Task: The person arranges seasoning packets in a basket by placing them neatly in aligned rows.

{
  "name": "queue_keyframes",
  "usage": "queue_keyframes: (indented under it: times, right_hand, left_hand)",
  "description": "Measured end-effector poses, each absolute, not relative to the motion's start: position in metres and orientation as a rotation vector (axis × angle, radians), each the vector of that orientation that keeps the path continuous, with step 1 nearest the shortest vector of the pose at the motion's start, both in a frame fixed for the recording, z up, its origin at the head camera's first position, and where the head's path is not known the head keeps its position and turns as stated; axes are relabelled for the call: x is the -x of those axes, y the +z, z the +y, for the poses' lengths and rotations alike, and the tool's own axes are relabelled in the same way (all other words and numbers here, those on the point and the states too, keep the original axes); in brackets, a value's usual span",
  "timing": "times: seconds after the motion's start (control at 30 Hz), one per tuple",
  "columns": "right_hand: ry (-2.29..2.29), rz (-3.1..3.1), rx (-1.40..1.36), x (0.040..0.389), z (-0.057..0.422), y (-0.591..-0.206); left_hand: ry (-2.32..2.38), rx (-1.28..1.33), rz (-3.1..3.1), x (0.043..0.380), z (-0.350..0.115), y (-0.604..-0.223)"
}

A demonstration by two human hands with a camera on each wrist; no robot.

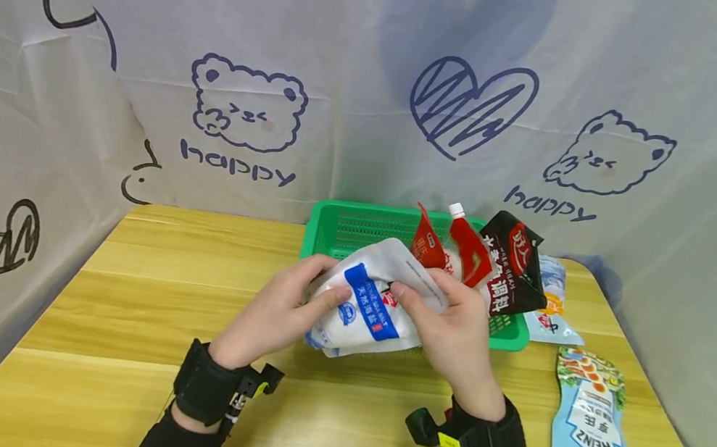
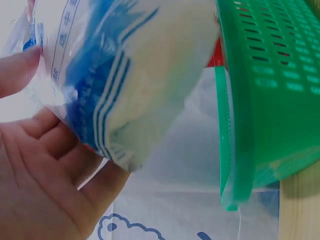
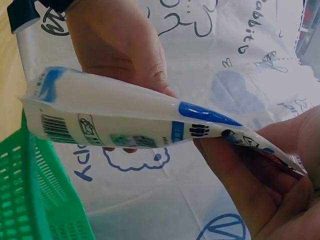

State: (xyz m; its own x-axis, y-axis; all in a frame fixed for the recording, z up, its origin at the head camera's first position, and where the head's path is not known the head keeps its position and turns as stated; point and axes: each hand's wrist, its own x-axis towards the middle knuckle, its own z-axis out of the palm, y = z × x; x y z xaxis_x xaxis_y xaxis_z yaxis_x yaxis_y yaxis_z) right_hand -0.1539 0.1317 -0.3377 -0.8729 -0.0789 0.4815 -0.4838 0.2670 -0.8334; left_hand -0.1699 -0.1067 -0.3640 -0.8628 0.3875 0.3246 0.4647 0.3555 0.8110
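Observation:
Both hands hold a white bag of sea salt (image 1: 362,311) with a blue label, raised at the front of the green basket (image 1: 359,213). The left hand (image 1: 286,311) grips its left side, thumb on the front and fingers behind, as the left wrist view also shows of the bag (image 2: 150,75). At the upper right part of the bag, the right hand (image 1: 460,329) pinches it between thumb and fingers. In the right wrist view the bag (image 3: 105,117) is seen edge-on, its barcode showing. It appears closed.
In the basket's right part stand a red pouch (image 1: 425,241), a red pouch with a white cap (image 1: 470,246) and a black seasoning pouch (image 1: 512,261). Right of the basket lies a blue-and-white packet (image 1: 553,309). Nearer, a light blue Heinz pouch (image 1: 593,423) lies flat on the wooden table (image 1: 148,289).

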Motion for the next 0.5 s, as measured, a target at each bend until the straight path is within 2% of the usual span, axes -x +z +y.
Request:
queue_keyframes:
  times: [0.5]
  right_hand:
    - [1.436, -2.187, -0.399, 0.186, 0.129, -0.31]
  left_hand:
    - [-1.412, 0.438, -2.484, 0.186, -0.118, -0.377]
